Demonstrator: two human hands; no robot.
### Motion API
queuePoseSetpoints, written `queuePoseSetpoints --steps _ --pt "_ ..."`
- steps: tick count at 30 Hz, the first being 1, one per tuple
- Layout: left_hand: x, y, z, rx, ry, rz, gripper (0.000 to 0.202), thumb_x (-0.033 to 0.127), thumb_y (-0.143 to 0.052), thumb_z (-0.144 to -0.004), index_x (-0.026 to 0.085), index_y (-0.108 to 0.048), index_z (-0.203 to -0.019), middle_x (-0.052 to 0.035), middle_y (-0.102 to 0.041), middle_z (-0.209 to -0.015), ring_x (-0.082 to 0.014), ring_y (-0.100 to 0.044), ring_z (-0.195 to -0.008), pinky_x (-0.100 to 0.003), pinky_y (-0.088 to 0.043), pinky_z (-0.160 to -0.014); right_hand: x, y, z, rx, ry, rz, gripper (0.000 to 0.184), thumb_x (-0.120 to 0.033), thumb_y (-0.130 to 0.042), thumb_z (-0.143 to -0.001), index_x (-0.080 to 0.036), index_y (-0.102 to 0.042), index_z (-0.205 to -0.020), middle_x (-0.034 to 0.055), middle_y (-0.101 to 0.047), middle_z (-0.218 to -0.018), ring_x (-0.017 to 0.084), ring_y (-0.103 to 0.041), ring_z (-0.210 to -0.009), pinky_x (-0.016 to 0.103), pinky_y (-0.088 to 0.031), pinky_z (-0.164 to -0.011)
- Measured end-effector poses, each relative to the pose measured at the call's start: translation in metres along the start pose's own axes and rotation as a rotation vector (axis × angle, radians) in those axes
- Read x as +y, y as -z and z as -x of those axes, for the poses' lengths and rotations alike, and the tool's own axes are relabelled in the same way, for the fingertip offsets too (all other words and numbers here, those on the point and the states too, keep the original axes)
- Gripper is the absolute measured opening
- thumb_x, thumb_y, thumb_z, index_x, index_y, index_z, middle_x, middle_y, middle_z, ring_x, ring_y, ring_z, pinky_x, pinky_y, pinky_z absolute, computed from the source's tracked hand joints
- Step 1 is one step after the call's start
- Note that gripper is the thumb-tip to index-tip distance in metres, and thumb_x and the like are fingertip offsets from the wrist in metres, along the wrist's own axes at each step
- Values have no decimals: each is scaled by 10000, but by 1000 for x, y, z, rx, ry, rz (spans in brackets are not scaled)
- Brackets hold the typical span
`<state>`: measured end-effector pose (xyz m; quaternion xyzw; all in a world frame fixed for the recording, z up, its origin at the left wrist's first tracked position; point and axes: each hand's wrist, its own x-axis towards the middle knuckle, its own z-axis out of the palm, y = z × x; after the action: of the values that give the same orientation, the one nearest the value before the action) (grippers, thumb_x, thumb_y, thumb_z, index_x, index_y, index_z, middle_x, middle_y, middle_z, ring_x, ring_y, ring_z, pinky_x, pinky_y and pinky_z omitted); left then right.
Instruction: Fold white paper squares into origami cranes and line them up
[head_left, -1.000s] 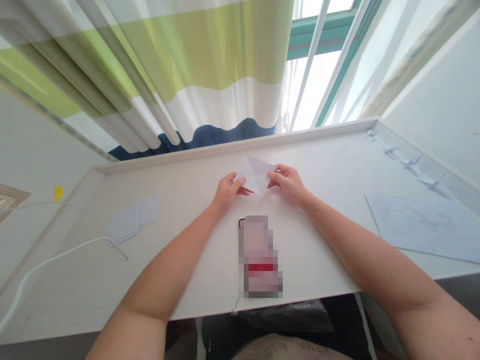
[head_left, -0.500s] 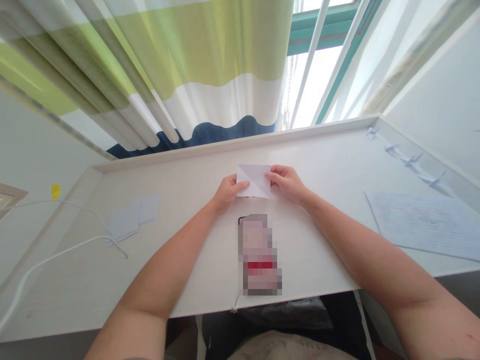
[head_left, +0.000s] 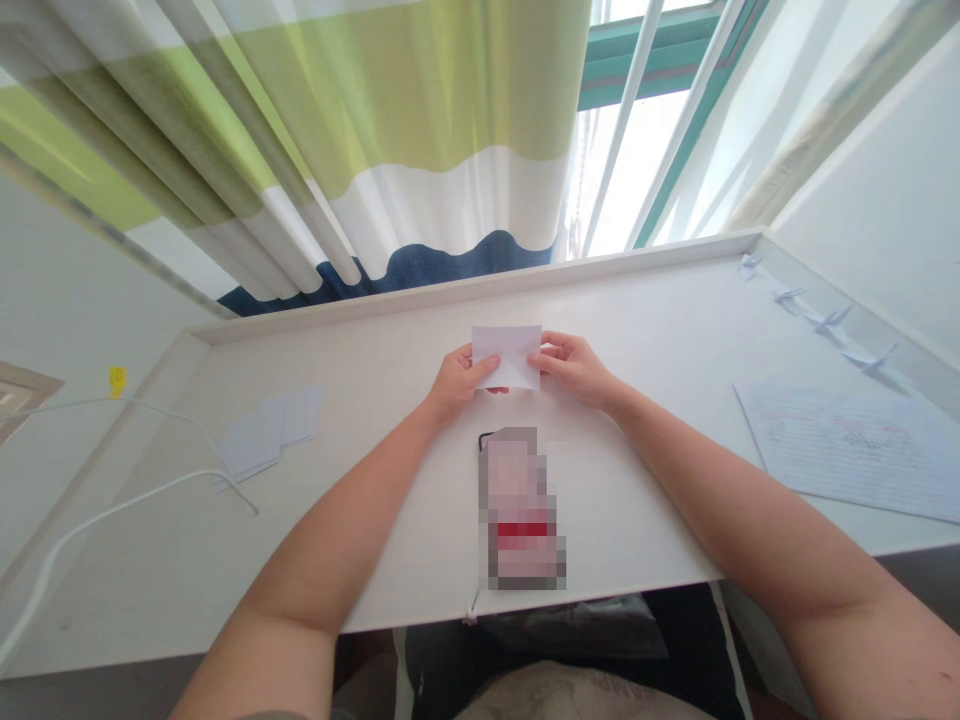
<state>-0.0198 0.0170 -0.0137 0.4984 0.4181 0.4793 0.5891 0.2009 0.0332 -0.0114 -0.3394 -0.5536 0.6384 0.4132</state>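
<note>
A small white sheet of paper (head_left: 514, 345) is held up over the middle of the desk, facing me. My left hand (head_left: 456, 382) grips its left side, thumb on the front and fingers behind. On the right side my right hand (head_left: 571, 370) pinches it the same way, with the thumb on the front face. Fingertips of the left hand peek out below the lower edge. Between my forearms, nearer to me, lies a phone-shaped object (head_left: 521, 500), blurred into blocks with a red band.
White paper pieces (head_left: 262, 435) lie on the left of the white desk (head_left: 405, 560), beside a white cable (head_left: 135, 492). To the right are a written sheet (head_left: 855, 445) and several folded paper shapes (head_left: 831, 320) along the raised edge. Curtains (head_left: 450, 100) hang behind.
The diagonal crease or flap seen on the paper's face no longer shows; the face looks plain now. My right thumb has moved slightly down along the paper's right side.
</note>
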Motion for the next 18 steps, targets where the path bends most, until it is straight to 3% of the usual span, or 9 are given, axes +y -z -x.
queuePoseSetpoints --steps 6,18 --pt "0 0 0 -1 2 -28 537 538 -919 -730 118 -734 -1011 -79 -791 -828 -170 -711 -612 -296 -586 -576 0 1 -1 54 52 -11 496 -660 -877 -761 -209 -739 -914 25 -769 -798 180 -720 -739 312 -570 -729" --pt "-3 -2 -1 37 11 -60 534 600 -919 -727 116 -771 -900 -87 -773 -755 -177 -705 -611 -284 -553 -558 2 6 0 -60 98 96 509 -717 -699 -922 -216 -743 -843 23 -705 -802 160 -661 -756 318 -559 -791"
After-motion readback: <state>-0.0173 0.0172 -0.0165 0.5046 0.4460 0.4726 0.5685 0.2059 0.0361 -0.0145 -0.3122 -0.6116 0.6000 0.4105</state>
